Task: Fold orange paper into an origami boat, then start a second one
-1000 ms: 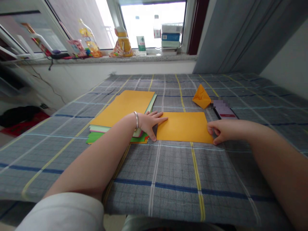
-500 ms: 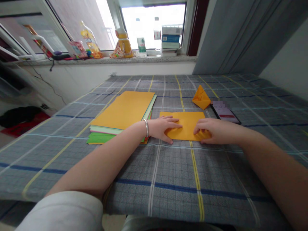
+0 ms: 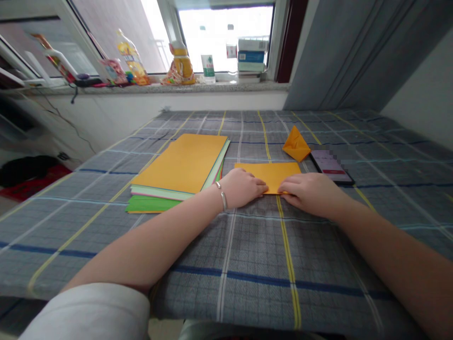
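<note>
Freshly folded orange sheet (image 3: 268, 172) under 2 flat palms, left hand (image 3: 240, 188) and right hand (image 3: 311, 193) almost touching, pressing down; paper stack (image 3: 180, 165) just beside.

Left hand (image 3: 242, 189) and right hand (image 3: 311, 193) on an orange paper sheet (image 3: 255, 172), near a coloured paper stack (image 3: 180, 163)

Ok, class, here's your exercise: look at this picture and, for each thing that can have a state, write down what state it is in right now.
Left hand, flat, fingertips on the orange sheet's near edge
Right hand, flat, fingertips on that same edge
Orange paper sheet, lying flat under both hands' fingertips
Paper stack, neatly piled, orange on top, green at the bottom
Folded orange paper shape, standing, pointed top up
Smartphone, face up, screen lit
</note>
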Available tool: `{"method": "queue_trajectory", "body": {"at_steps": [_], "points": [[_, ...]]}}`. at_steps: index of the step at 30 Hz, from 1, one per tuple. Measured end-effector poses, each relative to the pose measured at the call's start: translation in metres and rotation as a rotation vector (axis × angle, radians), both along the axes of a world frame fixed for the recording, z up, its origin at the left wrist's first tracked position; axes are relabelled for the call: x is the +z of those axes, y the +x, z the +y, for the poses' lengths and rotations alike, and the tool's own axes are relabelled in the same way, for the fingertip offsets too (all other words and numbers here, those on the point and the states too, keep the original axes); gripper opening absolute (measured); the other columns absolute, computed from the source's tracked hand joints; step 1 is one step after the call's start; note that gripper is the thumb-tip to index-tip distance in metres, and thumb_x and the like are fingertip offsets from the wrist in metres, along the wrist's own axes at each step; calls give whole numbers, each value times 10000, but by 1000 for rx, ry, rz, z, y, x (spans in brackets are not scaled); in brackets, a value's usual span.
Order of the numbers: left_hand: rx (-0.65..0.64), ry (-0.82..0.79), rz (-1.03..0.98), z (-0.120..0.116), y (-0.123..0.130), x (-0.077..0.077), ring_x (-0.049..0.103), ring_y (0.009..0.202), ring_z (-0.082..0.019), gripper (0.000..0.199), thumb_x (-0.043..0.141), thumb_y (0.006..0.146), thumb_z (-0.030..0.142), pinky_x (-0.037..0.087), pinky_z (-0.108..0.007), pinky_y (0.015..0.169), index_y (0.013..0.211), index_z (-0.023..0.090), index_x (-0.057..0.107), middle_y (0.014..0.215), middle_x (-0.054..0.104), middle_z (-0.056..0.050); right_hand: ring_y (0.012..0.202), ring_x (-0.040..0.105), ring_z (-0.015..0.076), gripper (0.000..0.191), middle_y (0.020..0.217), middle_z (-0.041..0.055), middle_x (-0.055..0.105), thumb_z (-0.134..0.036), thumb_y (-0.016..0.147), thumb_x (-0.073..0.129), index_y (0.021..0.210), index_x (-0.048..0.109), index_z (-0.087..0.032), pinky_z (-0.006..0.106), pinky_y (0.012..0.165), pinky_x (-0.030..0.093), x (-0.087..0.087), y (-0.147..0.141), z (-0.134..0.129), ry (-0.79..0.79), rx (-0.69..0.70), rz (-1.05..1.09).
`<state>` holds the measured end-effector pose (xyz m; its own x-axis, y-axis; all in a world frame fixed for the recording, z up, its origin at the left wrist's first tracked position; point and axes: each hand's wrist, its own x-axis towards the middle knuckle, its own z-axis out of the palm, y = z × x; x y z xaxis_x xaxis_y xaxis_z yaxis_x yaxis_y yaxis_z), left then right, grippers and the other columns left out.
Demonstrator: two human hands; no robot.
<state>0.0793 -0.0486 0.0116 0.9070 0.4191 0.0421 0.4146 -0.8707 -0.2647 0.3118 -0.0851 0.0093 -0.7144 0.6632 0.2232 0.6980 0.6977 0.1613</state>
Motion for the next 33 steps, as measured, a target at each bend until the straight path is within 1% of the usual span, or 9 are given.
{"method": "queue_trajectory", "body": {"at_steps": [2,5,11,13,15,17,20,25,33], "points": [[58,75,2,-5,2,3,683,944,-188,294,422,998,215,472,-313,730,1229,195,603,1147,704,-46,795,647,194,209,879,48,722,-251,936,491,871,679,-186,313,674,403,-2,-1,0,89,-26,-4],[94,150,-36,-9,3,6,662,983,-203,295,409,1002,195,467,-332,765,1238,162,583,1138,695,-72,805,637,207,232,875,67,718,-239,953,458,869,662,-171,330,682,401,-4,-2,-1,181,-72,-2],[101,207,-165,-3,5,-8,616,1073,-215,242,434,998,205,371,-449,1024,1140,191,629,1111,698,-67,1022,595,238,248,1131,92,702,-211,962,418,966,666,-199,348,796,407,-6,-9,-1,80,-11,-48],[111,181,-172,-3,7,-14,636,1022,-218,210,459,986,213,412,-429,967,1073,184,648,1064,707,-70,1021,593,238,241,1127,94,705,-218,958,432,952,672,-201,349,803,404,-8,-11,0,32,-28,-51],[118,124,-161,-5,10,-19,665,920,-210,188,482,978,255,467,-368,830,1005,183,654,993,714,-58,962,607,227,253,1067,93,720,-249,966,429,941,675,-195,341,779,401,-10,-12,1,-5,-58,-43],[123,83,-163,-7,13,-22,677,832,-203,216,487,977,319,474,-330,721,949,183,652,923,713,-43,921,617,218,276,1021,86,725,-286,978,414,964,673,-191,332,751,394,-12,-13,2,-18,-74,-21],[143,52,-206,-10,16,-23,672,777,-196,283,458,986,376,460,-301,643,916,180,650,869,700,-41,877,624,213,302,969,80,720,-326,983,400,963,667,-186,325,709,377,-16,-15,2,-4,-82,23],[232,0,-283,-8,18,-26,662,792,-179,287,412,1002,347,448,-270,608,986,175,641,913,688,-49,820,623,196,234,875,52,707,-269,935,426,898,643,-191,310,669,354,-21,-21,4,-14,-196,165],[216,35,-324,-7,21,-27,637,789,-190,246,437,979,330,434,-280,584,973,192,640,904,673,-37,744,575,183,176,784,45,667,-229,874,436,755,564,-209,313,625,311,-25,-28,7,49,-248,181]]}}
